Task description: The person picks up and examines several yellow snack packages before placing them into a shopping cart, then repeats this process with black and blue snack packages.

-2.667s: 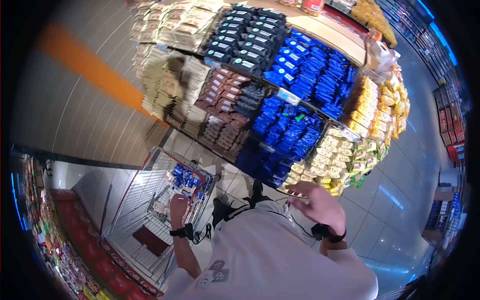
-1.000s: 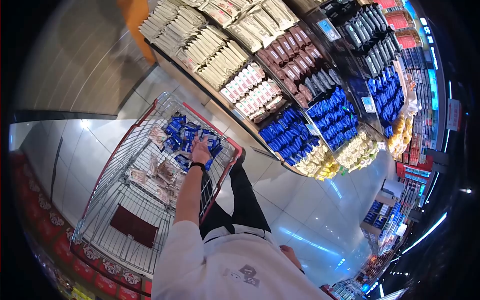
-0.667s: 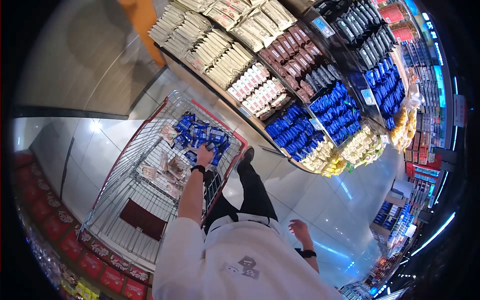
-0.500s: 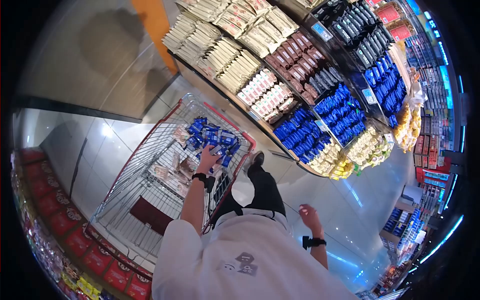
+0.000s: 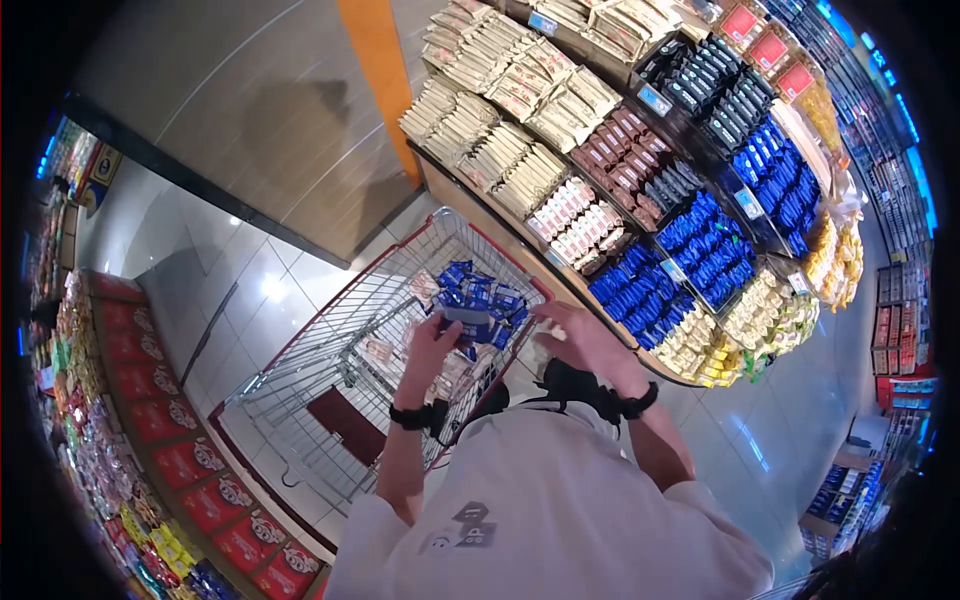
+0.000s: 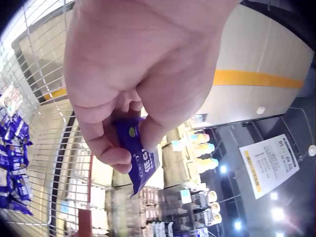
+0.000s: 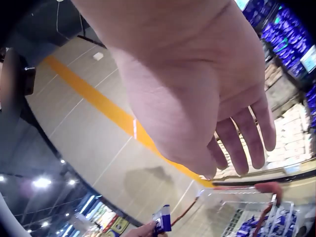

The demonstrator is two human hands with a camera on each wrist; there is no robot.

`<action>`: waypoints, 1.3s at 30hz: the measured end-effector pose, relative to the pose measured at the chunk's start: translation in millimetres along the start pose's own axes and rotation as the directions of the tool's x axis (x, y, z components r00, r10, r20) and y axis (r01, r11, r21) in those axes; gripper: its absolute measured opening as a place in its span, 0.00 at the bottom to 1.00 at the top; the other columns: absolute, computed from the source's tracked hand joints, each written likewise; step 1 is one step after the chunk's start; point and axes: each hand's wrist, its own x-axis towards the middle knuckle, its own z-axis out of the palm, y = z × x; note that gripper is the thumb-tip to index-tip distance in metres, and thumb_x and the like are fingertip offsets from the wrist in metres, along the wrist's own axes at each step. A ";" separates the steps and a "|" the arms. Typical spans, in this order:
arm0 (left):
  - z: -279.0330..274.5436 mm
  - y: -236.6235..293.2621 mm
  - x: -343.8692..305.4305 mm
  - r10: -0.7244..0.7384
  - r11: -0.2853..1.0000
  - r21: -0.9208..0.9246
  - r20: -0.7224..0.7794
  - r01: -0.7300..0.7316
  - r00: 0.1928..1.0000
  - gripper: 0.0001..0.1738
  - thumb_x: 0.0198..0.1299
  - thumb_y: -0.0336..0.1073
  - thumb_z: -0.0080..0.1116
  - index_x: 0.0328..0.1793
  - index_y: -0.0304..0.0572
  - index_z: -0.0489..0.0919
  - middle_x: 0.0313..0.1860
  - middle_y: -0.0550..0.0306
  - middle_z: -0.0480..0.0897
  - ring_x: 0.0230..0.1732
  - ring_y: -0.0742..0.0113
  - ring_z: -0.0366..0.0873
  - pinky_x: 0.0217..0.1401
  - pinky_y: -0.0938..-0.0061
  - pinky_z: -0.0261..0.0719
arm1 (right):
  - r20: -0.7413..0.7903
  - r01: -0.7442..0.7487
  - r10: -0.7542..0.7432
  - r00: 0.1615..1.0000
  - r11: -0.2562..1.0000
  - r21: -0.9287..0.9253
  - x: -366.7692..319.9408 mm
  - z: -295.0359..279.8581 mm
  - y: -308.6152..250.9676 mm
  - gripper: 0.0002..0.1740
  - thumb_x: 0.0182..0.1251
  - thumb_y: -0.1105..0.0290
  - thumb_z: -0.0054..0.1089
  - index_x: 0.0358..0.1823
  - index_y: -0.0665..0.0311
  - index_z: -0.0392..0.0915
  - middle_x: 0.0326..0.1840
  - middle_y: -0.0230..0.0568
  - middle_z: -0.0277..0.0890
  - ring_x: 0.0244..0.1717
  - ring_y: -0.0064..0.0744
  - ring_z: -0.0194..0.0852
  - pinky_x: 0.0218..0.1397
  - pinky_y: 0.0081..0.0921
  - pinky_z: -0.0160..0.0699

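Observation:
My left hand (image 5: pixel 430 350) pinches a small blue packet (image 6: pixel 138 153) between thumb and fingers, above the shopping cart (image 5: pixel 330 300). In the right wrist view that packet (image 7: pixel 162 220) shows at the bottom. Several blue packets (image 5: pixel 485 295) lie heaped at the cart's near end, with pale pink packets (image 5: pixel 380 350) beside them. My right hand (image 5: pixel 590 345) is held over the cart's red-edged end, fingers extended and holding nothing; the right wrist view shows its fingers (image 7: pixel 239 143) spread a little.
A display of packaged snacks (image 5: pixel 620 150) in cream, brown, black, blue and yellow stands beyond and right of the cart. Red boxes (image 5: pixel 190 460) line the left side below loose sweets. A wood-toned panel (image 5: pixel 260 110) with an orange stripe rises behind the cart.
My left hand has lifted a blue packet off the heap in the cart. My right hand has come up from my side toward the cart, and the view has turned.

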 end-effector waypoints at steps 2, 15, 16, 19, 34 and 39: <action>15.8 -5.0 -13.9 -0.023 0.992 -0.127 0.026 0.026 0.999 0.13 0.76 0.25 0.54 0.63 0.30 0.78 0.53 0.51 0.86 0.51 0.64 0.88 0.57 0.65 0.91 | 0.034 0.014 -0.017 0.999 0.997 0.077 14.6 6.1 -21.6 0.21 0.67 0.67 0.71 0.58 0.68 0.81 0.43 0.51 0.86 0.43 0.47 0.88 0.48 0.38 0.86; 116.5 7.8 -18.3 -0.141 0.987 0.123 0.311 0.107 0.940 0.11 0.73 0.33 0.63 0.55 0.35 0.81 0.37 0.63 0.84 0.34 0.77 0.81 0.40 0.77 0.80 | 0.125 -0.135 0.097 0.987 0.925 0.355 -14.3 -18.0 28.4 0.13 0.64 0.70 0.73 0.46 0.67 0.83 0.34 0.40 0.85 0.33 0.30 0.83 0.42 0.29 0.82; 124.6 9.3 -15.0 -0.140 0.987 0.123 0.322 0.106 0.936 0.11 0.73 0.33 0.63 0.55 0.35 0.81 0.37 0.63 0.84 0.34 0.77 0.81 0.40 0.77 0.80 | 0.071 -0.152 0.135 0.988 0.875 0.460 -19.1 -19.2 35.4 0.11 0.66 0.71 0.73 0.46 0.66 0.83 0.35 0.38 0.85 0.34 0.27 0.82 0.43 0.28 0.82; 154.2 14.3 8.2 -0.084 0.977 0.215 0.381 0.001 0.921 0.10 0.81 0.36 0.50 0.51 0.36 0.77 0.34 0.64 0.80 0.32 0.75 0.78 0.36 0.77 0.78 | -0.042 -0.124 0.194 0.980 0.764 0.633 -34.0 -25.2 61.0 0.14 0.67 0.75 0.72 0.52 0.68 0.83 0.38 0.33 0.85 0.40 0.20 0.80 0.47 0.25 0.83; 307.1 3.9 72.9 -0.249 0.911 0.411 0.627 -0.042 0.738 0.14 0.77 0.37 0.59 0.62 0.35 0.78 0.46 0.60 0.83 0.46 0.75 0.82 0.54 0.77 0.82 | -0.601 -0.179 0.359 0.714 0.924 0.338 -165.0 -265.8 164.9 0.04 0.72 0.75 0.67 0.42 0.67 0.81 0.31 0.35 0.80 0.31 0.21 0.73 0.38 0.26 0.75; 312.0 -13.6 80.0 -0.368 0.838 0.543 0.478 0.061 0.798 0.17 0.75 0.37 0.61 0.63 0.34 0.79 0.47 0.56 0.85 0.46 0.72 0.84 0.51 0.76 0.83 | -0.836 -0.372 0.169 0.522 0.927 -0.045 -199.2 -363.0 149.6 0.10 0.71 0.75 0.67 0.50 0.72 0.80 0.36 0.50 0.82 0.37 0.41 0.83 0.44 0.35 0.80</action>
